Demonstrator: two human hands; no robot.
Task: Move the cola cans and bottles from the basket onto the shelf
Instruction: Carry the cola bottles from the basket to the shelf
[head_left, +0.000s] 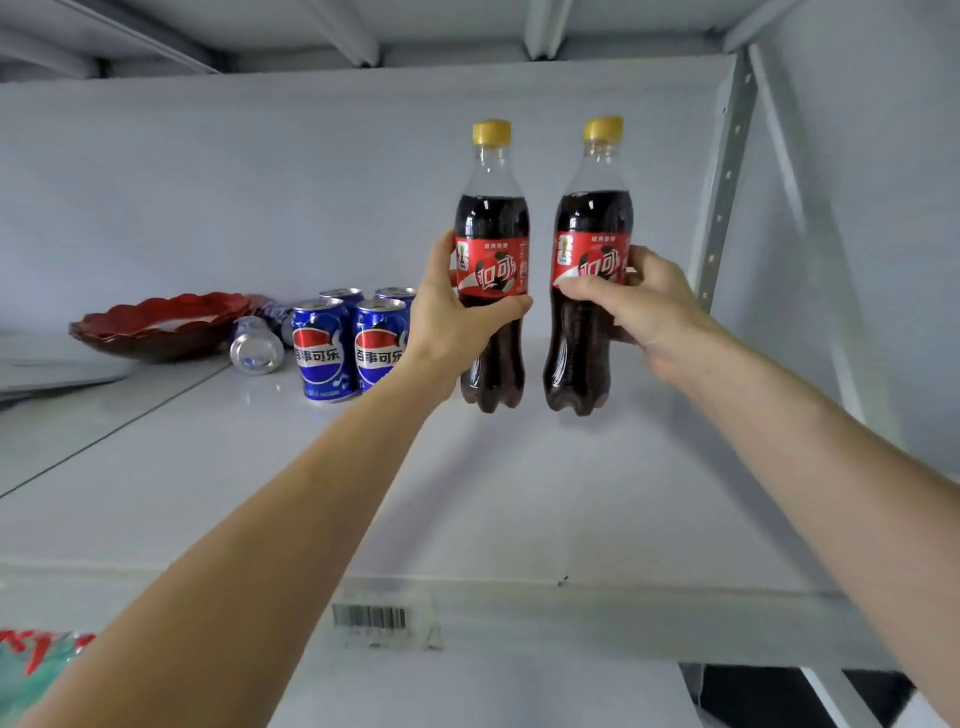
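My left hand grips a cola bottle with a red label and yellow cap, held upright just above the white shelf. Beside it, my right hand grips a second, matching cola bottle, also upright and a little to the right. Both bottle bases hover near the shelf surface at the back. Left of the bottles stand several blue cola cans, and another can lies on its side. The basket is out of view.
A red scalloped bowl sits at the shelf's back left. A perforated metal upright bounds the shelf on the right. A barcode label is stuck on the shelf's front edge. Packaged goods show at lower left.
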